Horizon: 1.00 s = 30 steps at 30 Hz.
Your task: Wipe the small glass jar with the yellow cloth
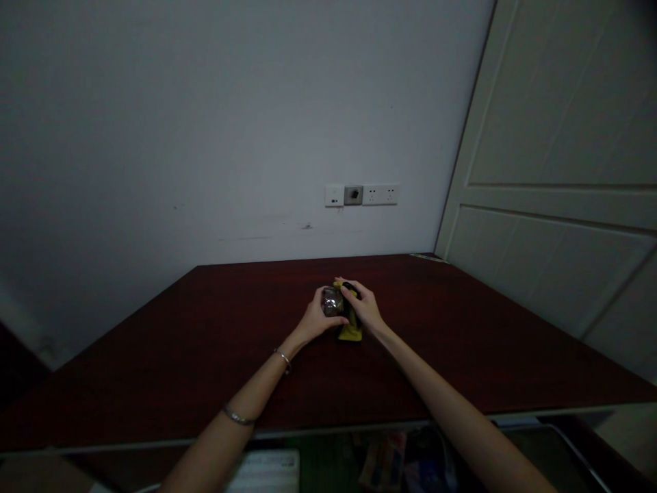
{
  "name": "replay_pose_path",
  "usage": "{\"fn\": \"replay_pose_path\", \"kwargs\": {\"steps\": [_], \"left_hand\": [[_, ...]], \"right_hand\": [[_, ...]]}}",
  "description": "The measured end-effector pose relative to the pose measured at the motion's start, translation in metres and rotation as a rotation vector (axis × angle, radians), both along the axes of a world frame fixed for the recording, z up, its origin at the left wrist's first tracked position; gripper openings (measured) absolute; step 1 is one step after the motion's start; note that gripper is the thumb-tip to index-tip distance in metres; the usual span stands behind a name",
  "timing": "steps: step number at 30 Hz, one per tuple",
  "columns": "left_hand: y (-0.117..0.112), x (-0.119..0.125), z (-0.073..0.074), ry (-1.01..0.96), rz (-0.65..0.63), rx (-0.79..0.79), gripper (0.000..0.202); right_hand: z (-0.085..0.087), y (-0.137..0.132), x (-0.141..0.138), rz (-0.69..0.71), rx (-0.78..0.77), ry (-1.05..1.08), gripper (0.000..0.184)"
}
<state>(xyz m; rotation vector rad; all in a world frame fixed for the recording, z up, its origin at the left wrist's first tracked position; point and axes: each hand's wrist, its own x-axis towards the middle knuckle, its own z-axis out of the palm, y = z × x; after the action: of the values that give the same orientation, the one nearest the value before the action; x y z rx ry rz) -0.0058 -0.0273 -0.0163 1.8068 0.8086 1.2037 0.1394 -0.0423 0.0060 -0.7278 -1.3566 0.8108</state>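
Both of my hands meet over the middle of the table [236,315]. My left hand [315,318] curls its thumb and fingers round a small, shiny brown thing [333,302] that looks clear-wrapped; its exact kind does not show. Right beside it, my right hand [365,308] grips a yellow and black thing [350,331]. Its lower yellow end sticks out below the fingers towards me, and the rest is partly covered by them. The two things are close together, and whether they are joined I cannot tell.
Behind the table rises a pale wall with a row of sockets and switches [362,195]. A panelled white door [554,171] stands to the right. Below the table's front edge, an open space holds a white box-like item [272,471] and assorted packets [382,462].
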Motion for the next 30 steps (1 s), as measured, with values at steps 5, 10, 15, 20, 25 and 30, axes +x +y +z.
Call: {"fn": "replay_pose_path", "kwargs": {"steps": [5, 10, 15, 20, 25, 30], "left_hand": [[0.005, -0.001, -0.004, -0.107, -0.026, -0.067, 0.075], [0.003, -0.001, -0.004, -0.082, -0.071, -0.005, 0.078], [-0.002, 0.0, 0.001, -0.021, -0.013, 0.041, 0.077], [0.0, -0.001, 0.005, -0.109, -0.002, -0.008, 0.07], [0.0, -0.002, 0.006, -0.1, -0.063, -0.016, 0.075], [0.004, -0.003, 0.002, -0.073, -0.05, 0.022, 0.075]], "right_hand": [[0.005, -0.008, 0.001, 0.048, 0.145, -0.106, 0.023], [0.003, -0.002, 0.003, -0.008, 0.091, -0.067, 0.026], [0.002, 0.002, 0.006, -0.043, 0.064, -0.049, 0.027], [0.004, -0.008, 0.002, 0.019, 0.111, -0.096, 0.024], [0.0, -0.001, 0.006, -0.006, 0.105, -0.077, 0.023], [-0.003, 0.003, 0.007, -0.012, 0.085, -0.074, 0.024]]}}
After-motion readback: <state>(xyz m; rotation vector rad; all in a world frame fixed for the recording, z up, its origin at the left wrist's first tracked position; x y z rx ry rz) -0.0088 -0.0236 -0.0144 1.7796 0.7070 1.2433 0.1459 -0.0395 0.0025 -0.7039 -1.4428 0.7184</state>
